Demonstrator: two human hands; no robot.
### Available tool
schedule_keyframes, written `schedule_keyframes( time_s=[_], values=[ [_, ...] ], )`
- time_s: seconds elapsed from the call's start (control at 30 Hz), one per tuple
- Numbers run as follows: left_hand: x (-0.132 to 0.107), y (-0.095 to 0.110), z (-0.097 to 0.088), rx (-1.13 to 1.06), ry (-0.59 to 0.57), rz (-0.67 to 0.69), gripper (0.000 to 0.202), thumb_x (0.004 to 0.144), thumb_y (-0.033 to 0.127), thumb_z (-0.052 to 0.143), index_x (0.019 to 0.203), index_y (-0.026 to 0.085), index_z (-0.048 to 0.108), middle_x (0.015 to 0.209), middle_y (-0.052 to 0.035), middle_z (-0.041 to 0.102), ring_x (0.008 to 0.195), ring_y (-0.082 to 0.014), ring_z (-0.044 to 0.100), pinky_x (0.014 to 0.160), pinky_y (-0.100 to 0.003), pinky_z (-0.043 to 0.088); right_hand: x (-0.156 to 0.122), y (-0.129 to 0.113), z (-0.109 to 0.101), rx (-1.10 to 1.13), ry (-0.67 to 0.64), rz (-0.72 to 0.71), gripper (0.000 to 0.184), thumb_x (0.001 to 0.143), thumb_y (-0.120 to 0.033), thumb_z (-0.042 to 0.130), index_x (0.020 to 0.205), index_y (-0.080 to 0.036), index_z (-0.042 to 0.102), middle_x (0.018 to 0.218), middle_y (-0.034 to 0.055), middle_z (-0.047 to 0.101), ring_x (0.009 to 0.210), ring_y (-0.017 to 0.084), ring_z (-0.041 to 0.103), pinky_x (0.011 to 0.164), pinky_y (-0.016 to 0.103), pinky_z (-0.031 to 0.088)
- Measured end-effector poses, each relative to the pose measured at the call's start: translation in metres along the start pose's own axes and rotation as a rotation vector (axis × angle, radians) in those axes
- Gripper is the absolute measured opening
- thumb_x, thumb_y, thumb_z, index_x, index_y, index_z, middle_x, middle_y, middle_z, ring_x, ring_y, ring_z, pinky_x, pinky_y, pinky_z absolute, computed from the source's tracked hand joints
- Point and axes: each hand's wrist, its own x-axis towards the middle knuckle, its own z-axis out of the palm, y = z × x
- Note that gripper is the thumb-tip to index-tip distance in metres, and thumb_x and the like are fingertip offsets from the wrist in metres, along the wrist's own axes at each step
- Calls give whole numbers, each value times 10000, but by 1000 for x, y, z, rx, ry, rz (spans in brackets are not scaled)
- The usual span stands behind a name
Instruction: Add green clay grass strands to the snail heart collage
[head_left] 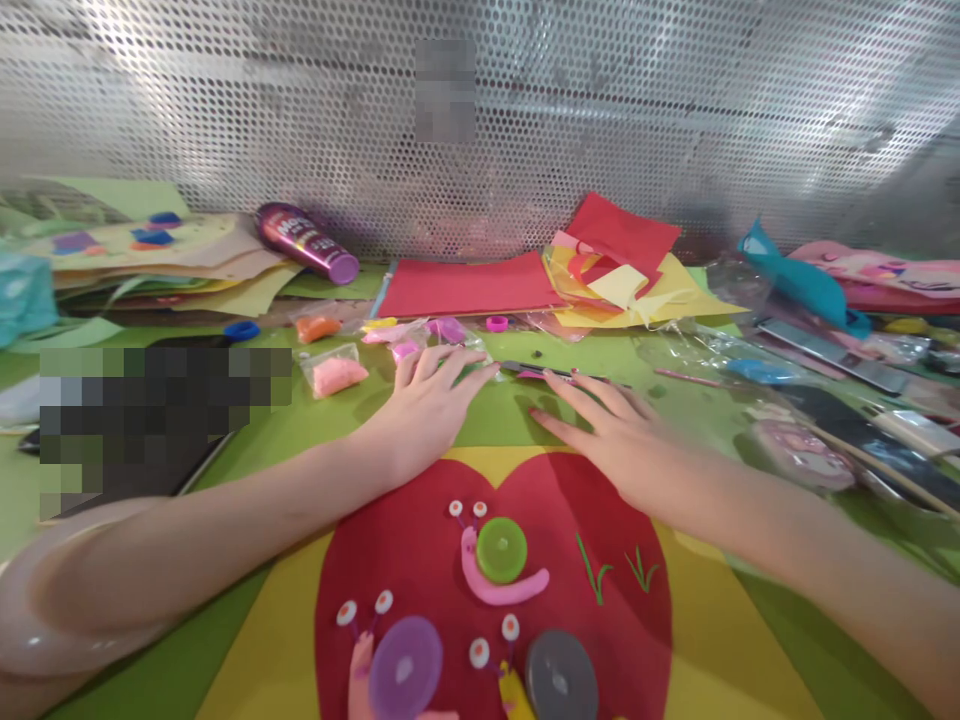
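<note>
My left hand point(439, 395) reaches forward with its fingers spread, close to small bags of pink clay point(409, 345). On the other side, my right hand point(615, 425) is also spread out, its fingertips at a pair of scissors point(523, 371); whether they touch I cannot tell. Below both hands lies a red paper heart point(540, 500) on a yellow sheet point(247, 650). Three clay snails with bottle-cap shells sit on the heart: a pink one with a green cap point(502, 550), another with a purple cap point(406, 668), and a yellow one with a grey cap point(562, 675). Green grass strokes point(596, 572) mark its right side.
A bag of peach clay point(337, 372) and a blue cap point(242, 331) lie to the left. Behind are a purple can point(307, 242), red paper point(469, 285) and yellow scraps point(660, 295). Packets and a wooden stick point(885, 465) crowd the right. A perforated metal panel point(337, 120) stands at the back.
</note>
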Motion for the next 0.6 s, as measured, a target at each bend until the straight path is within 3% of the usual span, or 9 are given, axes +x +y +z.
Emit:
schedule_keyframes(
  time_s=[0.23, 0.33, 0.43, 0.6],
  values=[
    [1, 0, -1, -14, -2, -1, 493, 887, 112, 552, 1345, 229, 414, 1380, -88, 426, 1270, -302, 411, 1039, -576, 378, -20, 10, -8, -7, -40, 7, 1091, 503, 169, 434, 1437, -382, 321, 1560, 83, 112, 1364, 395, 252, 936, 536, 476],
    [1, 0, 0, -31, -11, -3, 495, 889, 115, 549, 1350, 229, 408, 1386, -86, 421, 1272, -301, 406, 1043, -575, 368, -11, 8, -4, -6, -35, 21, 1090, 489, 172, 449, 1450, -323, 316, 1551, 144, 115, 1348, 424, 269, 926, 581, 462],
    [1, 0, 0, -52, -20, -12, 496, 895, 104, 528, 1357, 230, 398, 1387, -87, 421, 1279, -299, 395, 1050, -574, 353, 4, 3, 0, 13, -27, 30, 1076, 506, 129, 487, 1469, -299, 268, 1564, 118, 39, 1374, 420, 199, 974, 619, 402],
    [2, -1, 0, -75, -22, -19, 499, 894, 83, 511, 1358, 229, 397, 1386, -85, 425, 1270, -294, 401, 1055, -580, 337, 11, 4, -9, 49, -46, 55, 1033, 554, 129, 458, 1482, -277, 248, 1562, 124, 81, 1372, 391, 234, 977, 557, 439]
  ],
)
